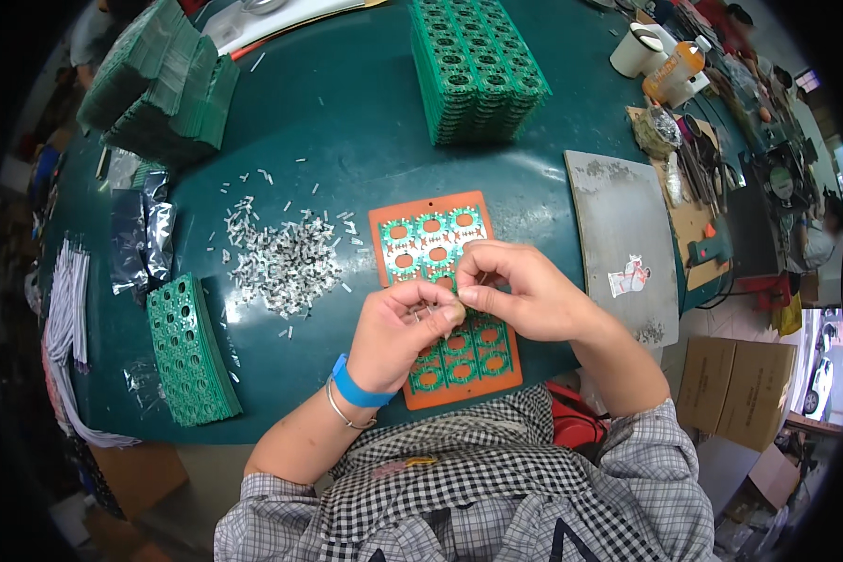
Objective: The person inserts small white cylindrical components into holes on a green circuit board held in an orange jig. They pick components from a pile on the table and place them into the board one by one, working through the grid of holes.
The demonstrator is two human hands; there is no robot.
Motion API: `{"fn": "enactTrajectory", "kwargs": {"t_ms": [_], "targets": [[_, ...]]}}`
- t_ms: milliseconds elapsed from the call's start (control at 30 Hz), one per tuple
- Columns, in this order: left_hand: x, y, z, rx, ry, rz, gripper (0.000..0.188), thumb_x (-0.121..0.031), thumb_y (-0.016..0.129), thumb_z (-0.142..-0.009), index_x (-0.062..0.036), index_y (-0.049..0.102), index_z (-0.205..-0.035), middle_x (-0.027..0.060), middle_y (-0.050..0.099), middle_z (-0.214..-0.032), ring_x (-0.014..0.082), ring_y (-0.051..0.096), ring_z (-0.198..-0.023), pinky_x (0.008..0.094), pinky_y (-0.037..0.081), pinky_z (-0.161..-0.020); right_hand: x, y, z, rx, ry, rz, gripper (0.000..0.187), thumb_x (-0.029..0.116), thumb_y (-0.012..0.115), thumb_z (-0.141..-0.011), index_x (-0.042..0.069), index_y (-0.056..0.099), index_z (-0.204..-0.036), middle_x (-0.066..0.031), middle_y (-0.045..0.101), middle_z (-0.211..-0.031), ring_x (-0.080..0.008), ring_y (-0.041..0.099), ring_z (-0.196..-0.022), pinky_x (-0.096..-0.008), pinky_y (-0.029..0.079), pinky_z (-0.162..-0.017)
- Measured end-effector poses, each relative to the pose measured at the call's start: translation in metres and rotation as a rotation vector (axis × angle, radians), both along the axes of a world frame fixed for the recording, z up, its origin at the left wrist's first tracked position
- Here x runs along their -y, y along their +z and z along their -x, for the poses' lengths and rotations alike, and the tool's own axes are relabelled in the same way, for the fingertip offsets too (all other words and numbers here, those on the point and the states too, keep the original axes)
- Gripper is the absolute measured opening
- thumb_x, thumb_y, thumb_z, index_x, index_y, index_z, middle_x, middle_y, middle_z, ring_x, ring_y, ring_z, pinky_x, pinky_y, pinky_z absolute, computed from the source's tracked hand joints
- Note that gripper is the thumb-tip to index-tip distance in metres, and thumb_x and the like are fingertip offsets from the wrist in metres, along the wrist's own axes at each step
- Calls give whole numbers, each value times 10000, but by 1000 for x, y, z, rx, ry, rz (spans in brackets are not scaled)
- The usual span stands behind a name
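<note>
A green circuit board panel (432,225) with oval cut-outs lies on an orange fixture plate (421,207) in front of me. Over its middle, my left hand (405,328) and my right hand (517,290) meet with fingertips pinched together. Whatever sits between those fingers is too small and covered to make out. The hands hide the centre of the panel. To the left of the plate spreads a loose heap of small white and grey parts (286,262).
Stacked green panels stand at the back (478,75), far left (164,89) and near left (189,356). White cables (66,309) and silvery bags (142,234) lie left. At right are a grey metal sheet (623,244), tools (712,169) and an orange bottle (676,70).
</note>
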State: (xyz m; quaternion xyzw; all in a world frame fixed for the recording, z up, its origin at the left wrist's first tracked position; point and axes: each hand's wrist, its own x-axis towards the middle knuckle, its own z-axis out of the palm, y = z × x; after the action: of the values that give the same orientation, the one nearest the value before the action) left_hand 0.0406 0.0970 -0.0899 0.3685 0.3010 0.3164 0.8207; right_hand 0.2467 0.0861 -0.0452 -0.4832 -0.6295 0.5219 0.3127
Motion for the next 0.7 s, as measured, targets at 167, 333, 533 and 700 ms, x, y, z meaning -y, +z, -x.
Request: {"fn": "enactTrajectory", "kwargs": {"t_ms": [167, 333, 533, 700], "targets": [[1, -2, 2, -128, -45, -44, 109, -116, 649, -964, -15, 659, -1003, 22, 666, -853, 41, 581, -720, 150, 446, -613, 2, -4, -5, 91, 63, -89, 97, 99, 645, -918, 16, 607, -883, -71, 596, -815, -173, 601, -804, -326, 489, -701], [5, 3, -3, -34, 26, -25, 139, -145, 659, -963, -9, 674, -988, 2, 646, -812, 44, 554, -703, 184, 459, -620, 8, -12, -1, -210, -11, -79, 85, 83, 694, -881, 23, 635, -894, -44, 616, -835, -160, 604, -830, -309, 493, -746], [6, 3, -7, -93, 54, -80, 173, -152, 671, -956, 8, 686, -1019, 1, 641, -803, 49, 549, -706, 196, 463, -623, 1, -11, -8, -111, 22, -252, 83, 63, 711, -850, 20, 646, -878, -43, 632, -859, -156, 604, -841, -307, 495, -766], [0, 3, -7, -70, 16, 25, 218, -99, 622, -974, 32, 663, -1144, 39, 656, -864, 33, 508, -649, 148, 375, -543, -26, -21, -22, 38, -140, -275, 75, 68, 674, -861, 19, 634, -902, -59, 618, -878, -172, 613, -827, -327, 501, -736]]}}
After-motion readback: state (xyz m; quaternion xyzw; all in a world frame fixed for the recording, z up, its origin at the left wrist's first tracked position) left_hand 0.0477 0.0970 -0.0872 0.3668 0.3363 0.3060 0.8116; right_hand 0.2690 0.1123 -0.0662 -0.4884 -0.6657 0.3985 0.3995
